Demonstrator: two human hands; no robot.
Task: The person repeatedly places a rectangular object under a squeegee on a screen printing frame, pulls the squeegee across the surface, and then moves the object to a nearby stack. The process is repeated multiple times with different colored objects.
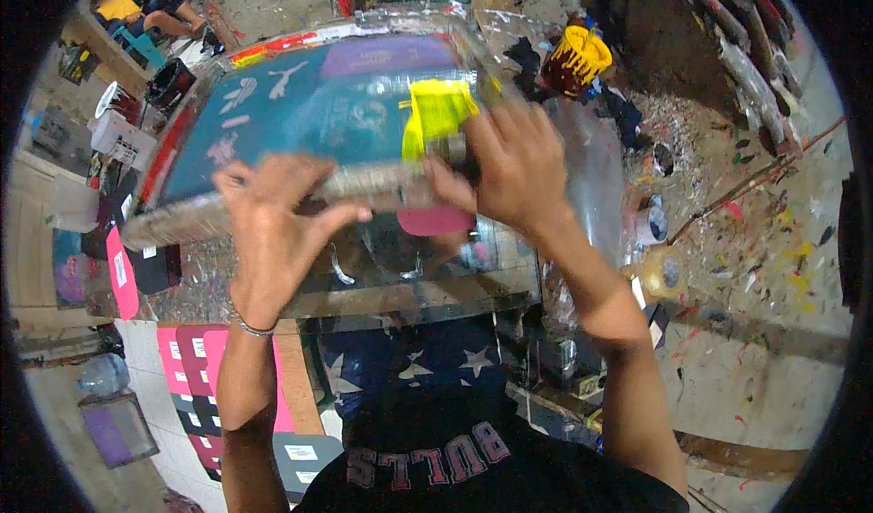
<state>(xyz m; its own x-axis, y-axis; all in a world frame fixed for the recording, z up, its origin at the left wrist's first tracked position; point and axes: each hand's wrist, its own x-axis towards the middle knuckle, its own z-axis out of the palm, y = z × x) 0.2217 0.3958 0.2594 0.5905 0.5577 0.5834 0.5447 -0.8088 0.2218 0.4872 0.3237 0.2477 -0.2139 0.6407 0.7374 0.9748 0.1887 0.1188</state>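
Observation:
A screen printing frame (173, 226) with a teal mesh lies tilted before me, its near edge raised off the table. My left hand (273, 195) grips that near edge, fingers over the top and thumb below. My right hand (523, 163) is closed at the near right corner, blurred by motion; a greyish piece beside its fingers cannot be made out. Bright yellow ink (427, 113) lies on the mesh next to my right hand. Beneath the frame, a pink piece (436, 221) shows on the dark table surface, partly hidden.
A yellow-smeared ink pot (580, 54) stands at the far right of the table. White buckets (123, 140) stand to the left. Pink, maroon and black pieces (195, 367) lie at lower left. A tape roll (661, 271) sits on the right. A person (136, 13) sits at far left.

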